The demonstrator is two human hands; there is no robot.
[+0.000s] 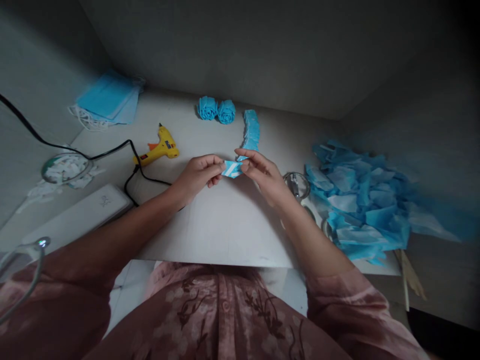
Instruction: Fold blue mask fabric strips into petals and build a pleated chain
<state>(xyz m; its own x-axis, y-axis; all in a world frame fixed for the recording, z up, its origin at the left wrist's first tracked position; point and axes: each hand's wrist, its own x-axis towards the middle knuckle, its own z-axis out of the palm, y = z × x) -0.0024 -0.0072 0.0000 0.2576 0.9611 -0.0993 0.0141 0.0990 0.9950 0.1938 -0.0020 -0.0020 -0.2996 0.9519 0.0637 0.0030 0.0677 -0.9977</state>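
While left fingers (212, 171) and right fingers (253, 171) pinch a blue piece (231, 169), grey walls (225, 55) border the white tabletop (221, 227).

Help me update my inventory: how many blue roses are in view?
2: the left rose near the back of the table, and the right rose directly beside it.

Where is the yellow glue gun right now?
In the head view, the yellow glue gun lies on the table left of centre, just beyond and left of the left hand, nearer than the blue masks.
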